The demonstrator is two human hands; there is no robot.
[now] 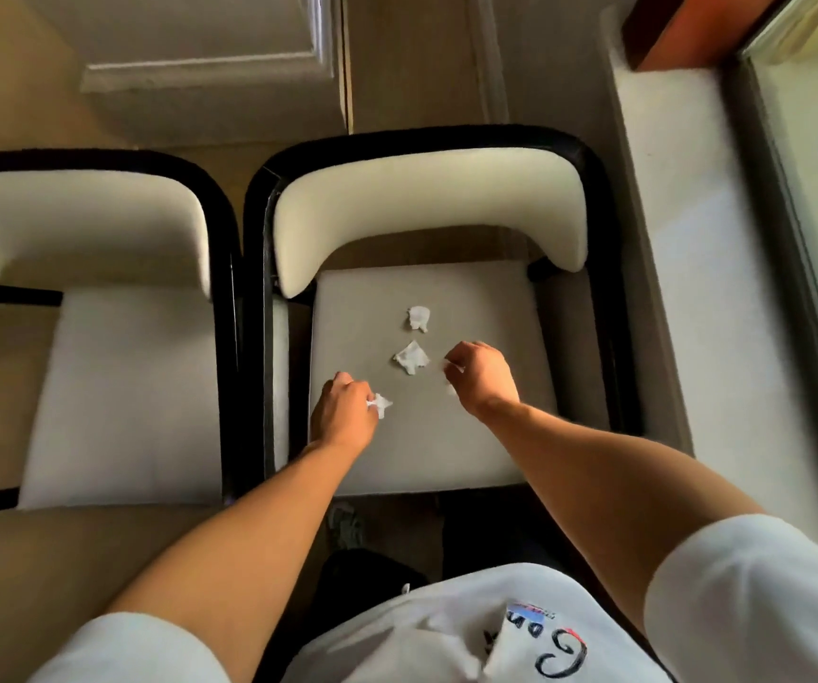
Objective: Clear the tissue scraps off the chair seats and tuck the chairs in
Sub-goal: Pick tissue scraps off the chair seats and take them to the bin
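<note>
Partial lettering "Co" on white shirt (471, 628)

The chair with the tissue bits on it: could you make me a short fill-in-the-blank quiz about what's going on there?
1. The scraps lie on the seat of the ___ chair.
2. The left hand pinches a ___ scrap.
3. Between the hands, ___ loose scraps lie untouched, the nearer scrap and the farther scrap.
4. The right hand has ___ fingers.

Missing words: right; tissue; two; curled
</note>
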